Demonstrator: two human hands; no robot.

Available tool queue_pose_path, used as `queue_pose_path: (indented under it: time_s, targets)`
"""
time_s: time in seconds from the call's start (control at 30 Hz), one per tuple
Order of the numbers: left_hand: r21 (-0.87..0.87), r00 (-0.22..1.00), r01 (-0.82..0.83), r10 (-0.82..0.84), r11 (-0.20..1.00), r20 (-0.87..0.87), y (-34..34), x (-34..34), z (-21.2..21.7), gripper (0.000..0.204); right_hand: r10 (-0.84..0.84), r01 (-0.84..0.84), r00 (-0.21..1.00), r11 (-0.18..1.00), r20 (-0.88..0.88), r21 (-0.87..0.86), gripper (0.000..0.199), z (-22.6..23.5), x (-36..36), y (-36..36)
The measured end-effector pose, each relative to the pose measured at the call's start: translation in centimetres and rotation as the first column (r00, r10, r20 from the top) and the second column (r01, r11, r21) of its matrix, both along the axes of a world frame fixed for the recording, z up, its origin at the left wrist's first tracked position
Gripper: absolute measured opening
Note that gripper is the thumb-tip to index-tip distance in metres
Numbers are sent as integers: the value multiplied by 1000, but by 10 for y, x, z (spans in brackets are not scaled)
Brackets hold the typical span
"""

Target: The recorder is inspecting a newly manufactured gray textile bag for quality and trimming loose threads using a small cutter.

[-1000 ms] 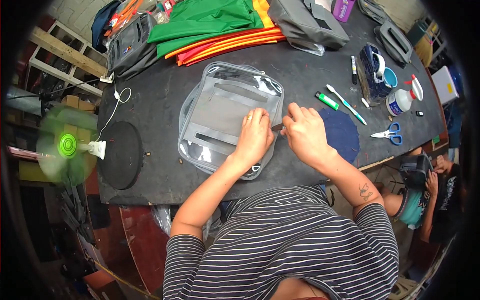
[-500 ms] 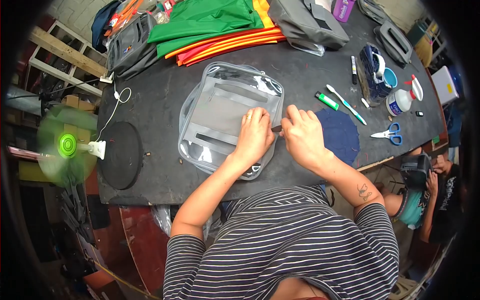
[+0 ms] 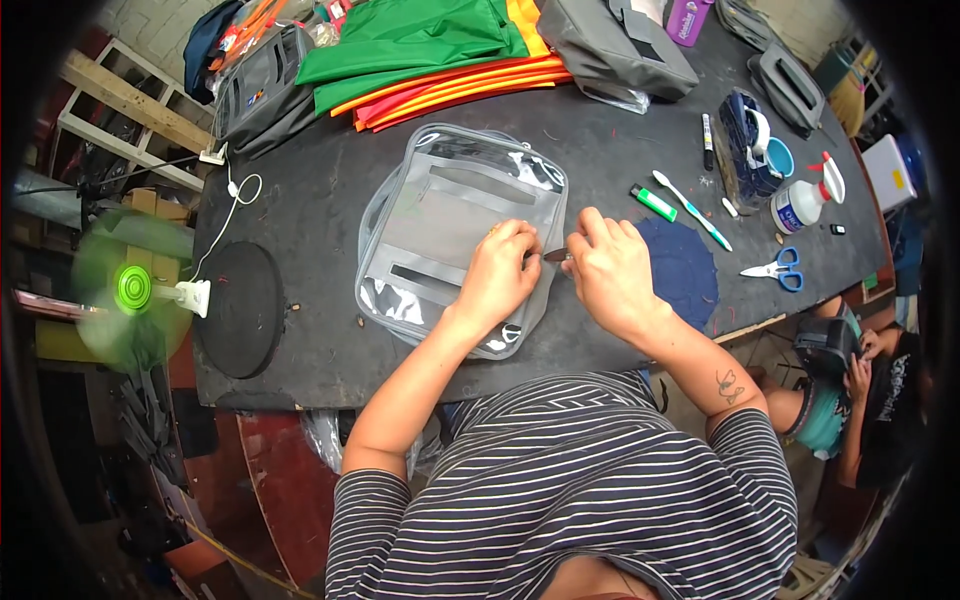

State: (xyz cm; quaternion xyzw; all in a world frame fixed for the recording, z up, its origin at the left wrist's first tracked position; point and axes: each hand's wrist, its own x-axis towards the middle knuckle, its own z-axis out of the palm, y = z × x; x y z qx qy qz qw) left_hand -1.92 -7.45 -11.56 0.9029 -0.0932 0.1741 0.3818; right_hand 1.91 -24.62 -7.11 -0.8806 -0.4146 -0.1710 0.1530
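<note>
the gray bag (image 3: 435, 222) is lying on the tabletop (image 3: 320, 195). the left hand (image 3: 497, 277) is resting curled on its right side, hold unclear; the right hand (image 3: 608, 270) is gripping a small dark tool (image 3: 556, 256), fingers closed.

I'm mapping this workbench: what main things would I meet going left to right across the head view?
Green fan, round black disc, grey-and-clear bag, right hand, white-and-teal toothbrush, blue-handled scissors.
</note>
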Motion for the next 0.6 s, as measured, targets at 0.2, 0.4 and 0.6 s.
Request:
queue_pose_path:
  time_s: [0.2,0.4,0.6]
  targets:
    - [153,996,-25,12,988,83,-8,2,-2,12,-1,2,1000,1000,13,-22,20,-4,1,2]
    - [237,993,-28,-1,971,121,-10,4,-4,12,11,-11,1000,1000,11,-3,19,-9,2,4]
    - [-14,986,-110,111,994,124,-4,-9,18,20,-107,117,991,983,-80,139,26,7,21,-7]
